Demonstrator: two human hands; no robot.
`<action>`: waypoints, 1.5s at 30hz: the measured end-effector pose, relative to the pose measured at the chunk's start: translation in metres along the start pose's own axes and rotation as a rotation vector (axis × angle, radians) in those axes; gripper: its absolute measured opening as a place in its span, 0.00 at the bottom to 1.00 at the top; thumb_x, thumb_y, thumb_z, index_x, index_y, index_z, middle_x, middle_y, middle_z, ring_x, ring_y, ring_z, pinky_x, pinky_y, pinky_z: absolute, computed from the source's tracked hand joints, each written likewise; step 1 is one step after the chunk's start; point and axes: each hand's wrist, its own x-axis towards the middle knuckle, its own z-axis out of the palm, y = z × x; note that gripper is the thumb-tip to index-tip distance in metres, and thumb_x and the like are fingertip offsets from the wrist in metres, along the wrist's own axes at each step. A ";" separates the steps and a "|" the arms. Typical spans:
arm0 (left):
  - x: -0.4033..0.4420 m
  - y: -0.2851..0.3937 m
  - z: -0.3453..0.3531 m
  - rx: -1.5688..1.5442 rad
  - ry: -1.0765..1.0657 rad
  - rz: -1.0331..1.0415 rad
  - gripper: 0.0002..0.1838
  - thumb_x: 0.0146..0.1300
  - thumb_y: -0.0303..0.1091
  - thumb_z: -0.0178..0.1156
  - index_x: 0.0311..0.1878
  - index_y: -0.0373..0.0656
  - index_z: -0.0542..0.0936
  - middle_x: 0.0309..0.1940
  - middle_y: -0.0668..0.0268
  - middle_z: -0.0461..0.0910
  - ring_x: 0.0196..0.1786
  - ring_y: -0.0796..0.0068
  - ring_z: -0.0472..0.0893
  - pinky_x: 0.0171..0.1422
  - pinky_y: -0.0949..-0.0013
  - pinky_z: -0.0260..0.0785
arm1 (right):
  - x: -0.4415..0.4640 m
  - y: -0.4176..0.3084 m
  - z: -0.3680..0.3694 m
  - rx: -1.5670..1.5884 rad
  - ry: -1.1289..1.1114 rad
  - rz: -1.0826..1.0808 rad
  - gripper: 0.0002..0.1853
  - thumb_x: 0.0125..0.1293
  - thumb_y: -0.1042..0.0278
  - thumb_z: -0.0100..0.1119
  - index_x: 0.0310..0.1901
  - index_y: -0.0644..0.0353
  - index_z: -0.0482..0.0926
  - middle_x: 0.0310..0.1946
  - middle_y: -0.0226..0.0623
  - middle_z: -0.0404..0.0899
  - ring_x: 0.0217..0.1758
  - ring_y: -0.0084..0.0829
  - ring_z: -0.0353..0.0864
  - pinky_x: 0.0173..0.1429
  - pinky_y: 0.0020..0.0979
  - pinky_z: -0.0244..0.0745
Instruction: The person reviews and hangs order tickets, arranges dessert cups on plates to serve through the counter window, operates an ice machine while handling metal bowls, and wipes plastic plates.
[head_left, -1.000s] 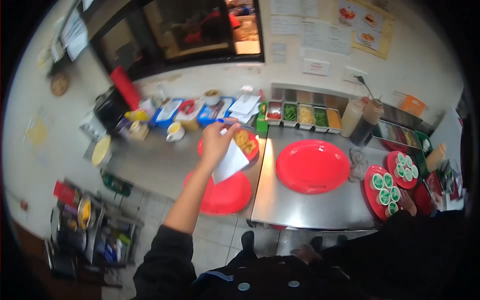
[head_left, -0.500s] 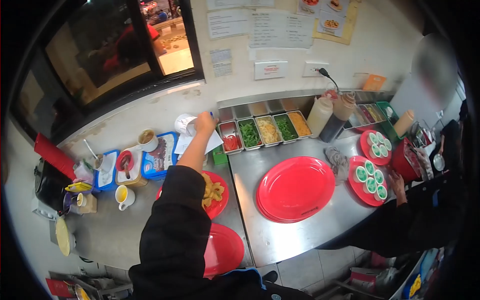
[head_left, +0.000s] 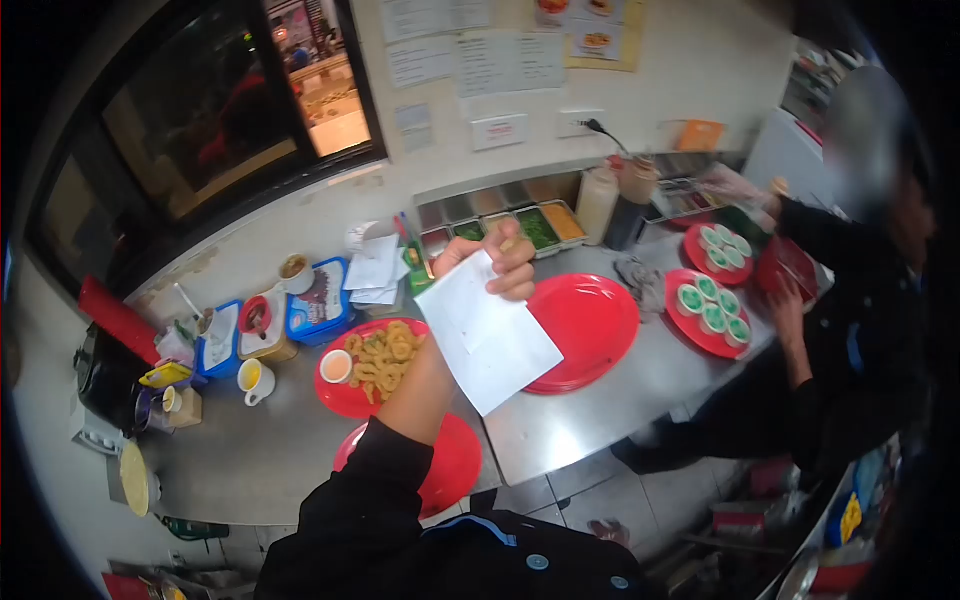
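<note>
My left hand is closed on a white paper slip, held up above the steel counter with its lower end hanging down. Faint marks show on the paper. Below my forearm, a red oval plate carries golden fried rings and a small cup of orange sauce. Nearer to me is another red plate, partly covered by my sleeve. A stack of red oval plates sits to the right, partly behind the slip. My right hand is out of view.
More paper slips lie near the wall. Topping trays and squeeze bottles line the back. At right, a co-worker stands by red plates of green-filled cups. Tubs and a mug are at left.
My left hand has come back from the papers by the wall toward me, now with the slip in it. The ring plate is uncovered. The co-worker's arm has reached toward the trays.
</note>
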 end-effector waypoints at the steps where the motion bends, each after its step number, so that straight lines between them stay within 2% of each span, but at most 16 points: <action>1: 0.004 -0.018 0.008 0.028 0.062 -0.047 0.12 0.57 0.33 0.46 0.43 0.41 0.67 0.23 0.69 0.63 0.20 0.79 0.62 0.27 0.74 0.55 | -0.004 -0.003 -0.005 0.018 0.063 -0.039 0.11 0.46 0.61 0.65 0.34 0.49 0.80 0.25 0.34 0.77 0.25 0.32 0.78 0.27 0.32 0.71; 3: 0.020 -0.069 0.028 0.895 0.615 0.016 0.13 0.56 0.28 0.49 0.45 0.41 0.67 0.26 0.69 0.68 0.23 0.81 0.66 0.30 0.77 0.59 | -0.022 -0.007 -0.017 0.057 0.195 -0.084 0.11 0.46 0.61 0.65 0.34 0.49 0.80 0.25 0.34 0.77 0.25 0.32 0.78 0.27 0.31 0.72; 5: 0.032 -0.112 0.031 1.083 0.589 -0.008 0.14 0.58 0.26 0.54 0.47 0.41 0.66 0.28 0.70 0.72 0.28 0.84 0.70 0.32 0.79 0.62 | -0.041 -0.008 -0.028 0.283 0.210 0.151 0.11 0.47 0.61 0.65 0.34 0.48 0.80 0.26 0.34 0.77 0.25 0.31 0.78 0.26 0.30 0.72; 7: 0.042 -0.152 0.047 1.196 0.465 -0.061 0.15 0.61 0.29 0.59 0.48 0.41 0.66 0.28 0.72 0.72 0.30 0.86 0.72 0.32 0.79 0.64 | -0.061 -0.003 -0.036 0.821 0.146 0.692 0.09 0.50 0.61 0.63 0.35 0.47 0.80 0.28 0.35 0.78 0.23 0.30 0.78 0.25 0.28 0.71; 9: 0.052 -0.185 0.064 1.162 0.462 -0.067 0.17 0.59 0.28 0.64 0.46 0.42 0.66 0.27 0.70 0.72 0.32 0.86 0.74 0.34 0.80 0.66 | -0.096 0.042 -0.023 0.748 0.158 0.645 0.10 0.54 0.61 0.61 0.38 0.51 0.80 0.31 0.40 0.79 0.27 0.33 0.79 0.30 0.31 0.75; 14: 0.064 -0.251 0.077 1.278 0.415 0.112 0.08 0.56 0.24 0.65 0.36 0.38 0.74 0.25 0.70 0.76 0.30 0.87 0.75 0.35 0.82 0.68 | -0.186 0.122 -0.012 -0.285 0.004 0.134 0.18 0.52 0.57 0.60 0.41 0.61 0.78 0.35 0.41 0.80 0.39 0.39 0.81 0.43 0.38 0.75; 20: 0.057 -0.271 0.084 1.597 0.356 0.142 0.14 0.55 0.20 0.61 0.47 0.36 0.77 0.32 0.65 0.80 0.36 0.78 0.78 0.41 0.79 0.70 | -0.105 0.145 -0.121 -0.207 0.149 0.228 0.18 0.52 0.56 0.60 0.40 0.59 0.79 0.34 0.40 0.80 0.38 0.40 0.80 0.42 0.38 0.75; 24: 0.058 -0.204 0.122 1.910 0.233 0.469 0.22 0.54 0.20 0.61 0.55 0.36 0.73 0.49 0.63 0.75 0.45 0.78 0.76 0.49 0.74 0.71 | 0.015 0.105 -0.207 -0.217 0.338 0.110 0.17 0.53 0.55 0.60 0.40 0.58 0.79 0.34 0.40 0.80 0.38 0.40 0.80 0.42 0.38 0.74; 27: 0.063 -0.129 0.194 2.165 0.438 0.570 0.26 0.52 0.20 0.62 0.57 0.40 0.72 0.54 0.62 0.70 0.46 0.78 0.76 0.50 0.72 0.72 | 0.087 0.075 -0.237 -0.268 0.370 0.063 0.17 0.53 0.55 0.60 0.40 0.58 0.79 0.34 0.39 0.80 0.38 0.40 0.80 0.41 0.38 0.74; 28: 0.067 -0.096 0.206 2.358 0.288 0.777 0.28 0.50 0.18 0.62 0.58 0.40 0.71 0.47 0.62 0.73 0.45 0.78 0.77 0.47 0.73 0.72 | 0.105 0.066 -0.240 -0.289 0.367 0.077 0.17 0.53 0.55 0.60 0.40 0.57 0.79 0.34 0.39 0.80 0.38 0.40 0.80 0.41 0.38 0.74; 31: 0.082 0.005 0.252 2.293 0.293 0.853 0.23 0.49 0.19 0.61 0.52 0.40 0.76 0.44 0.63 0.75 0.45 0.73 0.78 0.48 0.73 0.72 | 0.143 0.051 -0.236 -0.354 0.344 0.125 0.17 0.53 0.54 0.60 0.40 0.57 0.80 0.33 0.39 0.80 0.37 0.40 0.80 0.41 0.38 0.74; 33: 0.084 0.054 0.299 2.577 0.526 0.981 0.15 0.51 0.20 0.60 0.44 0.41 0.81 0.42 0.63 0.77 0.45 0.69 0.78 0.49 0.71 0.71 | 0.162 0.045 -0.232 -0.364 0.362 0.137 0.17 0.54 0.54 0.60 0.39 0.56 0.80 0.33 0.39 0.80 0.37 0.40 0.80 0.41 0.38 0.74; 35: 0.085 0.125 0.307 2.674 0.287 1.350 0.11 0.52 0.22 0.60 0.40 0.42 0.83 0.42 0.60 0.78 0.44 0.66 0.79 0.50 0.70 0.71 | 0.155 0.057 -0.227 -0.369 0.373 0.149 0.17 0.54 0.53 0.60 0.39 0.56 0.80 0.33 0.39 0.80 0.37 0.40 0.79 0.40 0.38 0.74; 37: 0.068 0.152 0.296 2.514 0.583 0.926 0.15 0.52 0.26 0.62 0.45 0.44 0.83 0.43 0.58 0.78 0.46 0.66 0.79 0.50 0.69 0.71 | 0.139 0.066 -0.227 -0.375 0.374 0.164 0.16 0.54 0.53 0.60 0.39 0.55 0.80 0.33 0.38 0.80 0.37 0.40 0.79 0.40 0.38 0.74; 41: 0.021 0.203 0.159 2.618 0.793 0.674 0.20 0.43 0.34 0.70 0.43 0.43 0.83 0.43 0.51 0.77 0.48 0.59 0.78 0.56 0.64 0.68 | 0.117 0.066 -0.221 -0.363 0.376 0.226 0.16 0.54 0.52 0.60 0.39 0.54 0.81 0.33 0.38 0.80 0.36 0.40 0.79 0.40 0.38 0.74; 45: -0.021 0.238 0.056 2.410 0.917 0.593 0.21 0.43 0.30 0.70 0.45 0.39 0.82 0.45 0.53 0.78 0.47 0.61 0.79 0.54 0.66 0.70 | 0.097 0.068 -0.210 -0.379 0.377 0.310 0.16 0.54 0.52 0.60 0.39 0.53 0.81 0.32 0.38 0.80 0.36 0.40 0.79 0.39 0.38 0.74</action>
